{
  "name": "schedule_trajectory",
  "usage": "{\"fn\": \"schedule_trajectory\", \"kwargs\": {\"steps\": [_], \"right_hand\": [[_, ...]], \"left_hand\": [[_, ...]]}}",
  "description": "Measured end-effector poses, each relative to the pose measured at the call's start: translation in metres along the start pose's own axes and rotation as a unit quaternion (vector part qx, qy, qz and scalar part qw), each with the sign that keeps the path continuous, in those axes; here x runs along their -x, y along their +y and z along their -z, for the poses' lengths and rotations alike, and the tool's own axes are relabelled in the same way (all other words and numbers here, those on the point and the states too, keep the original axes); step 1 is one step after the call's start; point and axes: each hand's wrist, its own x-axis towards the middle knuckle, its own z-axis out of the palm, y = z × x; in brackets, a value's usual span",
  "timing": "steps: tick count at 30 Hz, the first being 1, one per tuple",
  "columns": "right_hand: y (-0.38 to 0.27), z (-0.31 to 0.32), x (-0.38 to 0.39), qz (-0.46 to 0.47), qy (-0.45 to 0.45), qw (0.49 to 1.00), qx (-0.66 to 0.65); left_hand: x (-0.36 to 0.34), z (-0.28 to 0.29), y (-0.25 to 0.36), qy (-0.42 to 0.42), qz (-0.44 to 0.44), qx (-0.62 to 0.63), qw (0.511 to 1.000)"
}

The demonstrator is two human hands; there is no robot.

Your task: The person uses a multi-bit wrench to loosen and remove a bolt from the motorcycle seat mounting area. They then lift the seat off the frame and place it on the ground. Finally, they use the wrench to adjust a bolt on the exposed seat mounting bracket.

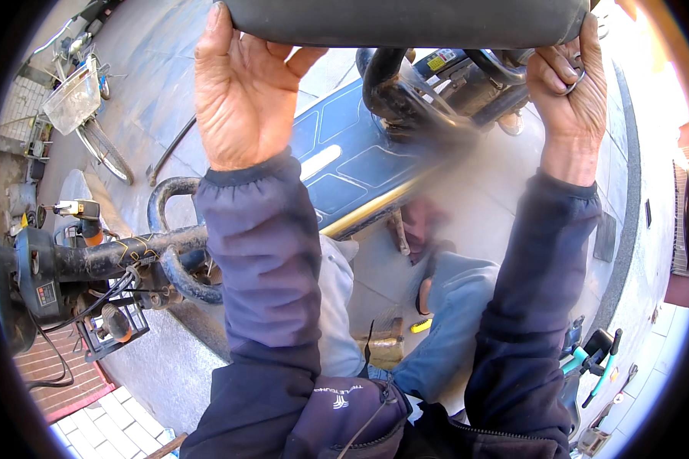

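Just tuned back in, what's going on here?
A person holds a long black piece, the left hand at its left end and the right hand at its right. The frame cuts off its upper part. Below it in view are a bent black tube and a blue footboard.

This is a sunlit, grey-paved outdoor yard [157,57]. A pale-basketed bicycle [75,96] stands left of the blue, yellow-edged vehicle footboard [371,164].
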Motion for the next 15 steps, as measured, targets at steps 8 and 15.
{"fn": "schedule_trajectory", "kwargs": {"steps": [8,15], "right_hand": [[0.001,-0.003,0.0,0.003,0.021,0.999,0.027],[0.0,-0.007,0.001,-0.001,0.016,1.0,0.012]], "left_hand": [[0.001,-0.022,-0.011,0.078,-0.04,-0.044,0.995],[-0.002,-0.016,-0.009,0.063,-0.073,-0.075,0.993]]}}
